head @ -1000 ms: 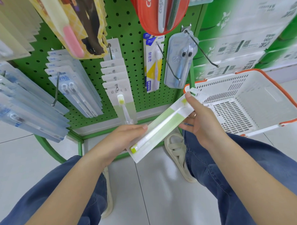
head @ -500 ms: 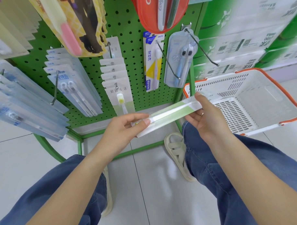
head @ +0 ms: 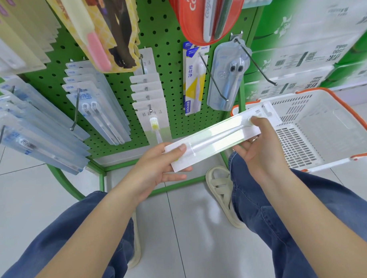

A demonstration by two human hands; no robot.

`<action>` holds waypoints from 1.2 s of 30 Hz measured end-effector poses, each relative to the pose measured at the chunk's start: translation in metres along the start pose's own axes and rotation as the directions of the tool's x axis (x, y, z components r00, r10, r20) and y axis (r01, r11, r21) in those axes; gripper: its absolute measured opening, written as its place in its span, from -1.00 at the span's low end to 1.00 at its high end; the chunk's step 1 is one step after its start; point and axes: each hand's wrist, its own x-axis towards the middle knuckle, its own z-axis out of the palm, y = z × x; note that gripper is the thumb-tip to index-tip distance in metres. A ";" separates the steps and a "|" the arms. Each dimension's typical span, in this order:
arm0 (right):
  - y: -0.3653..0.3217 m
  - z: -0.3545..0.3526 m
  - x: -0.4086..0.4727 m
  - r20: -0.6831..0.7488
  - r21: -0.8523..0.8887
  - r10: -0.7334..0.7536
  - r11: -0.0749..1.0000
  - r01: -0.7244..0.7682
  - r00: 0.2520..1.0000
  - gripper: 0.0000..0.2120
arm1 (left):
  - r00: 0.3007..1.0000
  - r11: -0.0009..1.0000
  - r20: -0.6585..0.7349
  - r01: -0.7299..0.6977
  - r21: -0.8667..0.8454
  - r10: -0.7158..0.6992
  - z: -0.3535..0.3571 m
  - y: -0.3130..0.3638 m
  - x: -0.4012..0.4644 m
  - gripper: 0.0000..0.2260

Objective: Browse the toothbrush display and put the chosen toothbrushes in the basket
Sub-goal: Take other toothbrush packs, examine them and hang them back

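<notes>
Pack: flat white-and-green carded toothbrush pack (head: 216, 137), between my hands, its far end over the rim of the white orange-rimmed plastic basket (head: 331, 104).
Left grip (head: 158, 166): thumb pinching near end.
Right grip (head: 262, 148): thumb pinching far end.
Risk: glossy blister may slip and land on the floor, missing the basket.

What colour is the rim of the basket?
Orange, on the white basket; the head view shows it.

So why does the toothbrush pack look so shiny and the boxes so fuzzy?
Head view: light glares off the pack held in both hands, washing out the toothbrush; the boxes at the upper right are blurred; the wide lens bends the rack.
</notes>
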 end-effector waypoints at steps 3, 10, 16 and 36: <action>-0.001 -0.001 -0.001 -0.012 0.058 -0.003 0.998 0.004 1.000 -0.92 | 0.998 0.997 -0.018 -0.065 0.043 0.066 0.001 -0.003 0.002 -0.76; 0.005 -0.008 0.005 -0.064 0.087 0.051 0.995 -0.046 0.997 -0.57 | 0.907 0.770 -0.088 -0.294 0.567 0.411 0.002 -0.022 0.009 -0.76; 0.005 -0.007 0.005 -0.070 0.083 0.015 0.996 -0.009 0.997 -0.60 | 0.904 0.725 -0.077 -0.284 0.628 0.421 0.000 -0.025 0.014 -0.77; 0.016 0.006 -0.004 -0.016 0.117 -0.008 0.993 0.010 1.000 -0.81 | 0.975 0.626 0.174 -0.223 0.747 0.139 0.005 -0.018 0.015 -0.62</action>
